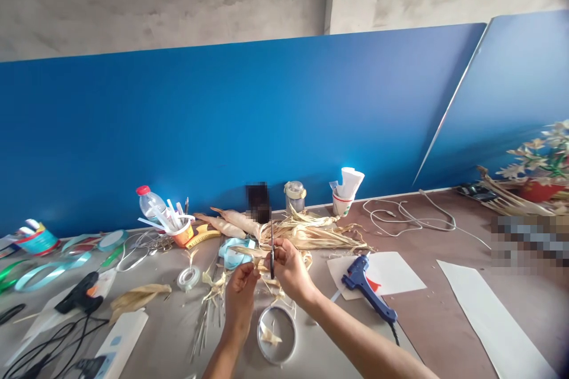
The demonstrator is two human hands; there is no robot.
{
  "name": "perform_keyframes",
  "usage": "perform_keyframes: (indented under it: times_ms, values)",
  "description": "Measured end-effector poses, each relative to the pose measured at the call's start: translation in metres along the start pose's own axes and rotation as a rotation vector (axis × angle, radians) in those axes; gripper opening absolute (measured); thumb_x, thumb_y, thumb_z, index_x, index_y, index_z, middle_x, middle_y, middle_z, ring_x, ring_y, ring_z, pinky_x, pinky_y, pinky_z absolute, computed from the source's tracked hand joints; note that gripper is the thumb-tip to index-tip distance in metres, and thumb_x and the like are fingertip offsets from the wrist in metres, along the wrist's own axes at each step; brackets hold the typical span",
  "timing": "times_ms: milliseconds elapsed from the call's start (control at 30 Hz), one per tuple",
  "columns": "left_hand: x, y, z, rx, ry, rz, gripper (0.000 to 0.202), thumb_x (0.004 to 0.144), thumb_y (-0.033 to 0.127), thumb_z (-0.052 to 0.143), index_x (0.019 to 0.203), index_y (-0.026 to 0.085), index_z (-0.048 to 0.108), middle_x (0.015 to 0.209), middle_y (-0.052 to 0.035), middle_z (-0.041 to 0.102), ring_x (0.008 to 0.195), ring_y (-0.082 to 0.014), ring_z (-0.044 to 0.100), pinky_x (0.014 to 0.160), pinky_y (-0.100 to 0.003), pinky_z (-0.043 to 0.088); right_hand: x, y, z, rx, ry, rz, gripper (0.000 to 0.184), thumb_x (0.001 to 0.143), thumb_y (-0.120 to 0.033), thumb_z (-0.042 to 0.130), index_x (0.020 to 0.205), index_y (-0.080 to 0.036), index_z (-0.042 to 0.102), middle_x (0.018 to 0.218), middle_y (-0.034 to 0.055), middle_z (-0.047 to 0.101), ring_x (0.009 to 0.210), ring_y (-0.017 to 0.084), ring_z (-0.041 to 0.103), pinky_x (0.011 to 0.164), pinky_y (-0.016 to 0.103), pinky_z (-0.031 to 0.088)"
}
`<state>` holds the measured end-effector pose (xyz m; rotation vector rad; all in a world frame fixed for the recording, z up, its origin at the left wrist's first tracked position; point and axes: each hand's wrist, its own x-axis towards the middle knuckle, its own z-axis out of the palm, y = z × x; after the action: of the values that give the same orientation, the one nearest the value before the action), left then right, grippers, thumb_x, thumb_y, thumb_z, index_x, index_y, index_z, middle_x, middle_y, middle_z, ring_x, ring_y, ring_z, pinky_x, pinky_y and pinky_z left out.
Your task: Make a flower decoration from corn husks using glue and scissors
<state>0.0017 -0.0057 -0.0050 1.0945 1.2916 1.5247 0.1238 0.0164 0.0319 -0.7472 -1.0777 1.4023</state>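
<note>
My right hand (293, 269) is closed around a pair of scissors (272, 237), whose blades point up and away from me. Close beside it, my left hand (241, 287) pinches a small pale strip that looks like corn husk (258, 261); part of it is hidden by the fingers. Behind both hands lies a heap of dried corn husks (315, 235). A light-blue ribbon bundle (235, 253) sits just beyond the left hand. Below the hands, a round ring-shaped container (278, 362) has a scrap of husk inside. Thin wires (203, 328) lie left of my left wrist.
To the right, a blue glue gun (367, 290) rests on white paper (402, 272). At left are a black glue gun (79, 293), a power strip (127, 337), a tape roll (188, 278) and a cup of sticks (181, 235). A blue partition (222, 118) stands behind.
</note>
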Motion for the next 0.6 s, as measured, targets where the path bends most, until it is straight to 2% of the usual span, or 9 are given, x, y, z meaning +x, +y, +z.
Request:
perform_keyframes:
  times_ms: [167,267,367,467,600]
  values:
    - [0.002,-0.002,0.001,-0.043,0.046,-0.019,0.025,0.066,0.038,0.068,0.078,0.017,0.063,0.068,0.0015,0.060,0.066,-0.0133,0.052,0.065,-0.024,0.039,0.000,0.001,-0.003,0.000,0.091,-0.052,0.031,0.067,-0.013,0.056,0.095,-0.020,0.046,0.071,-0.0039,0.059,0.061,0.010,0.053,0.054,0.020,0.039]
    - [0.002,-0.001,0.001,-0.032,0.040,-0.009,0.023,0.066,0.037,0.068,0.076,0.017,0.063,0.067,0.0014,0.060,0.065,-0.0132,0.052,0.063,-0.024,0.039,0.000,0.001,-0.001,0.023,0.038,-0.050,0.035,0.066,-0.013,0.056,0.098,-0.021,0.044,0.084,-0.0005,0.060,0.064,0.011,0.055,0.055,0.022,0.042]
    - [0.001,0.000,0.001,-0.016,0.030,-0.007,0.023,0.067,0.037,0.068,0.076,0.016,0.063,0.067,0.0013,0.060,0.065,-0.0134,0.052,0.063,-0.024,0.039,0.000,0.003,0.004,0.041,-0.010,-0.030,0.033,0.064,-0.013,0.055,0.094,-0.021,0.043,0.076,-0.0022,0.059,0.063,0.012,0.056,0.054,0.022,0.042]
    - [0.001,0.001,0.001,-0.035,0.034,-0.015,0.024,0.066,0.037,0.068,0.078,0.017,0.064,0.069,0.0010,0.061,0.066,-0.0137,0.053,0.064,-0.024,0.040,-0.001,0.005,0.008,-0.006,0.004,-0.032,0.030,0.065,-0.012,0.052,0.093,-0.020,0.043,0.067,-0.0047,0.057,0.057,0.011,0.053,0.052,0.021,0.039]
    - [0.002,0.000,0.001,-0.073,0.046,-0.023,0.023,0.066,0.036,0.069,0.079,0.017,0.064,0.069,0.0014,0.061,0.066,-0.0127,0.052,0.065,-0.023,0.040,-0.003,0.005,0.003,-0.105,0.010,-0.031,0.028,0.067,-0.013,0.051,0.094,-0.020,0.045,0.065,-0.0051,0.057,0.055,0.010,0.050,0.049,0.020,0.036]
